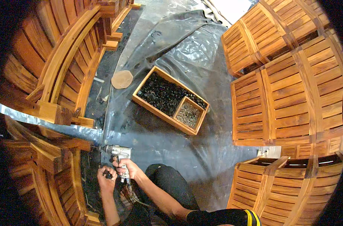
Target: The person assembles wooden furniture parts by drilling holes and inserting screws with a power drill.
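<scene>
My right hand [129,168] is closed round the grip of a silver-grey pistol-shaped power driver [122,153], whose nose points left. A hose or cord seems to run down from its handle. Just to the left and slightly nearer, my left hand [106,178] is curled with several small black pieces [108,174] in its fingers. Farther off on the floor stands a wooden box [156,113], set at a slant. Many small black pieces [160,92] fill most of it. Small metal pieces that look like screws [188,114] lie in its smaller square compartment.
Slatted wooden furniture [56,86] lines the left side, close by my left hand. Stacked slatted wooden panels [288,101] stand along the right. Black plastic sheeting [190,49] covers the floor between, with folds at the far end. A flat brown polygonal piece [121,79] lies left of the box.
</scene>
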A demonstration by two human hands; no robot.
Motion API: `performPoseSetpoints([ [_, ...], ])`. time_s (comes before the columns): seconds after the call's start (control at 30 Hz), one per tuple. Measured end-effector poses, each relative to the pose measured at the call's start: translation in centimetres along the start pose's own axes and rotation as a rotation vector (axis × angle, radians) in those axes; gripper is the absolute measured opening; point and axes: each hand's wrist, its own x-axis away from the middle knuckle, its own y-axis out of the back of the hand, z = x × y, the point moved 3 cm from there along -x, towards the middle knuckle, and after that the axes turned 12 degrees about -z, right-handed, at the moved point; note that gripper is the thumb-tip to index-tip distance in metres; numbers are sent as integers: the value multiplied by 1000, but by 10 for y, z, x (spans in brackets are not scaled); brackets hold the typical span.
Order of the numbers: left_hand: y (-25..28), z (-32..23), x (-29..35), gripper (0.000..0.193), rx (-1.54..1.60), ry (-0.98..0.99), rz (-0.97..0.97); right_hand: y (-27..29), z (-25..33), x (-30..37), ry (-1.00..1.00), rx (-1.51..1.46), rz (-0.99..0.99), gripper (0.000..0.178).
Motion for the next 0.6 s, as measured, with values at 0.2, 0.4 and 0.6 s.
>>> performPoseSetpoints([
  [0.2, 10, -2, -5, 19, -25, 16, -8, 3, -2, -2, -1, -12, 31, 29],
  [0.4, 16, -9, -5, 19, -30, -26, -35, 0, 1, -5, -12, -34, 73, 29],
  [0.6, 26, -1, -15, 20, 19, 32, 2, 4, 3, -4, -6, -56, 112, 31],
])
